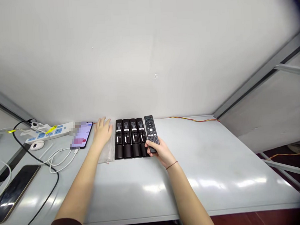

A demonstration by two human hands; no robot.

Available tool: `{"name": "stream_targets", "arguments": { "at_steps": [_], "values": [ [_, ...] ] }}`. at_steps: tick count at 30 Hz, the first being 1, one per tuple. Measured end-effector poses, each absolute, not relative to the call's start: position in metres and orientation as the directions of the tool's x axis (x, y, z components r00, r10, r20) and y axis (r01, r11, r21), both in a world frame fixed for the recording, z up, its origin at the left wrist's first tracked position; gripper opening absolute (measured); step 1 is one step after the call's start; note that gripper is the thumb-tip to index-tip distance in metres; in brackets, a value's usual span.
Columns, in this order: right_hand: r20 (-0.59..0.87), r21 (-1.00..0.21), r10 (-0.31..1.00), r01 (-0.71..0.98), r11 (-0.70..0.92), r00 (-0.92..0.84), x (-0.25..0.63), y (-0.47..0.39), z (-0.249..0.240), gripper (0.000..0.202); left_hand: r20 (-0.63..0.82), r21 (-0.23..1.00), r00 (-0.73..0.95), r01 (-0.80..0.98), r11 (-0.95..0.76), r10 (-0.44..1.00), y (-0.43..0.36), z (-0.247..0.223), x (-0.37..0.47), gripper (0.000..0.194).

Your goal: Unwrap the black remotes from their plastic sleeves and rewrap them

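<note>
In my right hand (160, 149) is a black remote control (151, 127), buttons facing up, gripped at its lower end with the thumb on top. It is just right of a row of several more remote controls (127, 150), which lie face down side by side with their battery bays uncovered. Labels show above the bays. My left hand (102, 131) rests with fingers spread on a clear plastic bag (107, 154), left of the row. Nothing shows in its grasp.
Left of my left arm are a phone with a lit screen (82, 134), a white power strip (62, 129), white cables and a white earbud case (37, 145). A dark phone (15, 191) lies at the front left. Thin coloured wires (190, 118) run along the back wall.
</note>
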State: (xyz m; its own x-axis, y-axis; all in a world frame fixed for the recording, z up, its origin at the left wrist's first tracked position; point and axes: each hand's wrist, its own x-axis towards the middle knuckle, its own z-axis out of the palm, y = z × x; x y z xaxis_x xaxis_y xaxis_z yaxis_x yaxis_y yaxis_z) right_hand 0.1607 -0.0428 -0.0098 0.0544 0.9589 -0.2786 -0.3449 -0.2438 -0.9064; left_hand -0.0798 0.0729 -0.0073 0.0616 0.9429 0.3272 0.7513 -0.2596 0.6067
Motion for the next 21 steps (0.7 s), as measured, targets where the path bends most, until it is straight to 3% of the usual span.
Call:
{"name": "stream_targets", "arguments": {
  "at_steps": [5, 14, 20, 21],
  "values": [
    [-0.296, -0.901, 0.954, -0.346, -0.261, 0.051, 0.16, -0.043, -0.007, 0.035, 0.178, 0.665, 0.1, 0.721, -0.195, 0.979, 0.094, -0.024, -0.075, 0.029],
    [-0.299, -0.898, 0.953, -0.352, -0.265, 0.046, 0.161, -0.044, -0.005, 0.034, 0.18, 0.779, 0.042, 0.604, -0.168, 0.983, 0.083, -0.042, -0.072, 0.018],
    [-0.268, -0.9, 0.962, -0.372, -0.228, 0.058, 0.162, -0.042, -0.012, 0.032, 0.274, 0.77, 0.027, 0.593, -0.236, 0.961, 0.071, 0.003, -0.054, 0.03],
    [-0.266, -0.899, 0.962, -0.375, -0.226, 0.058, 0.162, -0.041, -0.013, 0.032, 0.314, 0.806, 0.068, 0.509, -0.303, 0.947, 0.059, 0.019, -0.047, 0.03]
  ]
}}
